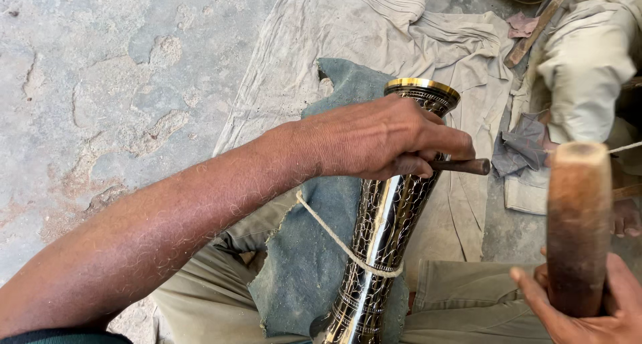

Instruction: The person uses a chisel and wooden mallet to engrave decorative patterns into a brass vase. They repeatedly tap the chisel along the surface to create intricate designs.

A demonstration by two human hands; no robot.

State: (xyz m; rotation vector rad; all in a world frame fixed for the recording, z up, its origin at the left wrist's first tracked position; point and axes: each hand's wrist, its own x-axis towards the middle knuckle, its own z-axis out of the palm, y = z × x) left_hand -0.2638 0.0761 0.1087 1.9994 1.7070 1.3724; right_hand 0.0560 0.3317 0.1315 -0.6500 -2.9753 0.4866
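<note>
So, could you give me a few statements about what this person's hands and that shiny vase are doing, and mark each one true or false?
1. The left hand holds a thin dark chisel against the engraved brass vase. True.
2. The right hand is empty. False: it grips a wooden mallet, held up to the side of the vase.
3. A rope is looped around the vase. True.
4. The vase stands upright on the bare concrete floor. False: it lies tilted over a blue-grey cloth on the person's lap.
5. The vase's rim is gold-coloured. True.
</note>
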